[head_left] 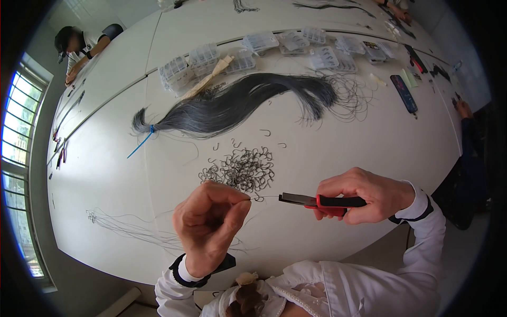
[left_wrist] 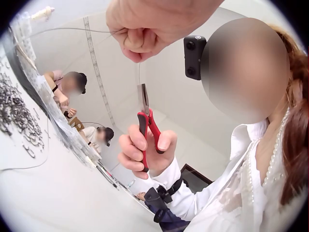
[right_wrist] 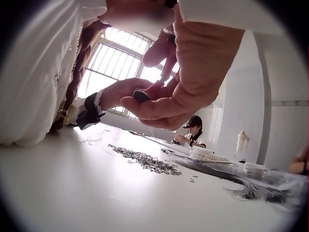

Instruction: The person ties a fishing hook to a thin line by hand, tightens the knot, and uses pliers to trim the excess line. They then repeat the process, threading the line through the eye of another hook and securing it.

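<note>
In the head view the left hand (head_left: 211, 224) pinches a small dark hook (head_left: 257, 199) and thin line between thumb and forefinger. The right hand (head_left: 367, 196) grips red and black pliers (head_left: 327, 203), whose tips hold the line's end, stretched between the hands. In the left wrist view the left hand (left_wrist: 157, 24) is overhead, with the pliers (left_wrist: 146, 116) below it in the right hand (left_wrist: 147, 152). The right wrist view shows the right hand (right_wrist: 193, 72) close up, hiding most of the pliers. A pile of hooks (head_left: 243, 169) lies just beyond the left hand.
A bundle of grey strands (head_left: 227, 105) tied in blue crosses the white table (head_left: 105, 174). Behind it are clear compartment boxes (head_left: 259, 41). A dark blue object (head_left: 404, 95) lies at the right, finished lines (head_left: 137, 230) at the left. Other people sit around the table.
</note>
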Demonstrator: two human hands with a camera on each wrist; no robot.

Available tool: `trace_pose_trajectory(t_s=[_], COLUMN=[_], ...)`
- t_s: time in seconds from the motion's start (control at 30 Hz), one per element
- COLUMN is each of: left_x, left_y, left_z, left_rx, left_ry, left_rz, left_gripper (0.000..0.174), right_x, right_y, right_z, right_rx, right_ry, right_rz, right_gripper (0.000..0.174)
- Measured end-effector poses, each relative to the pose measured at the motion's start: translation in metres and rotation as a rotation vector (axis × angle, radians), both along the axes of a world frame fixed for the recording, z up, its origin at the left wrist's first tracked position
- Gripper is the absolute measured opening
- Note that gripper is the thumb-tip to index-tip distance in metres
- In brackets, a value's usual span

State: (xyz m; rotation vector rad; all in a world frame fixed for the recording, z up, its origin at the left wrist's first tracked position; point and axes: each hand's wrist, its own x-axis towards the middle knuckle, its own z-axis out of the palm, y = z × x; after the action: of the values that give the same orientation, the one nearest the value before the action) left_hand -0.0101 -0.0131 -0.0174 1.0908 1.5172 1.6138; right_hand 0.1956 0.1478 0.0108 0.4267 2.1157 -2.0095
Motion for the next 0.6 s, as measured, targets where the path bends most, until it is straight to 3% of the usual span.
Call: trace_pose_trajectory(t_s=[0.17, 0.6], left_x=[0.001, 0.0], left_y=[0.001, 0.0], left_z=[0.001, -0.001], left_rx=[-0.013, -0.153], left_ry=[-0.028, -0.171], left_rz=[-0.023, -0.104], left_gripper=[0.008, 0.007], right_x=[0.002, 0.006], right_y=[0.004, 0.005], right_z=[-0.001, 0.011], right_rx=[0.047, 0.288], right_ry=[-0.029, -0.089], right_rz=[0.032, 0.011], right_gripper=[0.026, 0.015])
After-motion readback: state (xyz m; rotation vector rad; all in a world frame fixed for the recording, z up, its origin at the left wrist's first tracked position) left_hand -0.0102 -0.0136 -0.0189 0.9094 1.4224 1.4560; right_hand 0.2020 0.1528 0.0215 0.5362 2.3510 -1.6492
